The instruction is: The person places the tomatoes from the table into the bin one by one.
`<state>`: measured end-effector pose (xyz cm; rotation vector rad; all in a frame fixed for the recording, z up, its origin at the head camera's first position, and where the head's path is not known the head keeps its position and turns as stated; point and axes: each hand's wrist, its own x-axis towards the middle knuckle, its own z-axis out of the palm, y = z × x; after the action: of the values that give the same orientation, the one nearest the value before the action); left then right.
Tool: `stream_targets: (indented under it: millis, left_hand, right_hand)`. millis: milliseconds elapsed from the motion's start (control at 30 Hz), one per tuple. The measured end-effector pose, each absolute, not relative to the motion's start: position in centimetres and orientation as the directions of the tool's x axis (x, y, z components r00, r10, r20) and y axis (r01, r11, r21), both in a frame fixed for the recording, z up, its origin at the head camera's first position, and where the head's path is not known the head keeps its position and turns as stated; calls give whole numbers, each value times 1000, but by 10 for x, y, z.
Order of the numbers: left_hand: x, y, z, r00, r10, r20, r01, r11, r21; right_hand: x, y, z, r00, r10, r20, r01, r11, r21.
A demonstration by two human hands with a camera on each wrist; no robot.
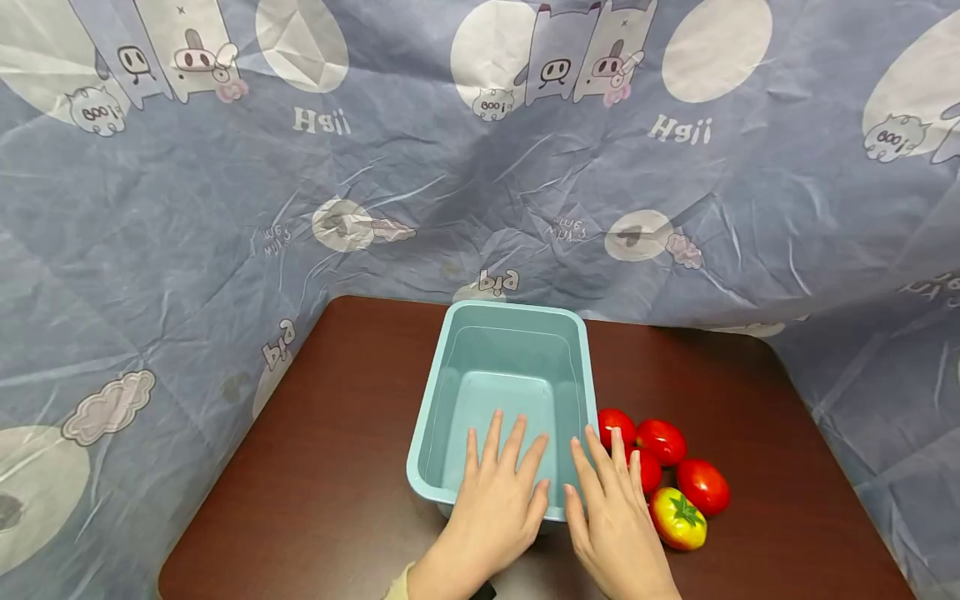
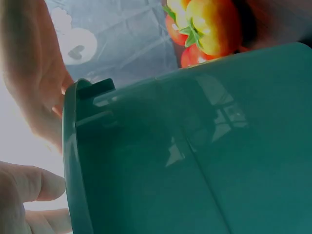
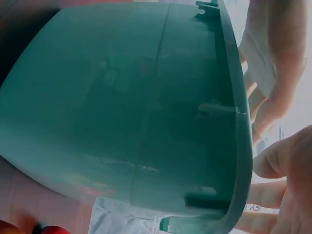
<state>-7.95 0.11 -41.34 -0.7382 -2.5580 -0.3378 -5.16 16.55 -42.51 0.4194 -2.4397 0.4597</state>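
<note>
A light blue-green rectangular plastic basin (image 1: 504, 310) stands on the table, its inside bare in the head view. My left hand (image 1: 498, 496) hovers over the basin's near rim with its fingers spread and straight. Beside it, my right hand (image 1: 618, 521) is held over the near right corner, its fingers also extended, partly covering the tomatoes behind it. Neither hand holds anything. Whether the fingers touch the rim is hard to tell. Several red tomatoes (image 1: 661, 442) lie against the basin's right side, along with a yellow-and-red tomato (image 1: 678, 518) with a green leafy top.
The dark brown table (image 1: 337, 417) has rounded corners. Behind it and along its sides hangs a grey-blue printed cloth (image 1: 420, 167), close to the table's back edge. The basin's outer wall (image 3: 107, 97) fills most of both wrist views.
</note>
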Motion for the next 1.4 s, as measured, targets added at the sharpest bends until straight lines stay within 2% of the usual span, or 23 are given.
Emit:
stream_targets:
  millis: [367, 967, 1233, 1400]
  left_hand:
    - [-85, -9, -409, -810, 398, 430, 509, 841, 181]
    - [-95, -57, -413, -897, 168, 409, 328, 873, 360]
    - [-95, -78, -422, -960, 55, 273, 193, 840, 507]
    - [-95, -84, -427, -984, 23, 176, 119, 821, 559]
  right_hand:
    - [-52, 172, -426, -779, -159, 606, -384, 885, -262]
    - [-49, 203, -432, -787, -34, 616, -307, 888, -343]
    - [-47, 221, -437, -821, 36, 569, -224, 897, -380]
    - [-45, 230, -440, -846, 81, 527, -165, 900, -404]
